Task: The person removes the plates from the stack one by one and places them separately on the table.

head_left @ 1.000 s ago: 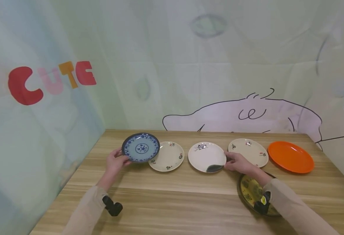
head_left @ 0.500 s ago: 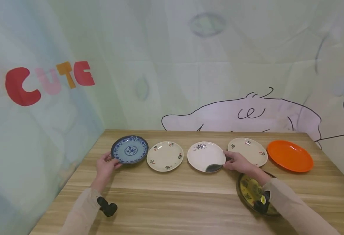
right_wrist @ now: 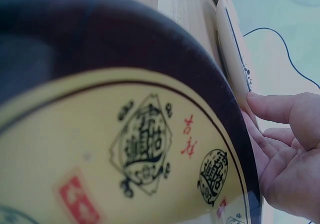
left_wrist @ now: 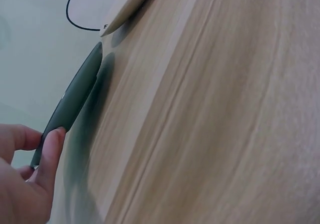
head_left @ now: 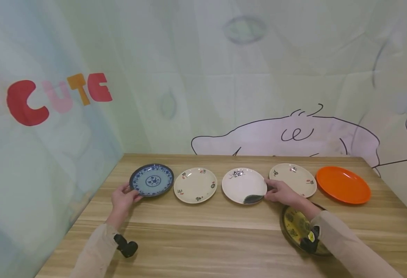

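At the left end of a row of plates, my left hand (head_left: 121,200) pinches the near-left rim of a blue-and-white patterned plate (head_left: 152,180). In the left wrist view the plate's dark outer side (left_wrist: 75,97) is tilted close over the table, a shadow beneath it, thumb on one face and fingers on the other. My right hand (head_left: 282,192) holds the right rim of a white plate (head_left: 243,183) with a dark green leaf mark; its thumb lies at the edge in the right wrist view. Between these two plates lies a cream plate (head_left: 191,185) with small motifs.
Right of the white plate are another cream plate (head_left: 295,181) and an orange oval plate (head_left: 343,185). Under my right forearm sits a yellow plate (head_left: 293,224) with a dark rim. The wooden table (head_left: 196,251) meets a printed curtain (head_left: 175,77) at the back and left.
My left hand has carried the blue plate leftward and lowered it, off its overlap with the cream plate. The right hand and white plate have stayed in place.
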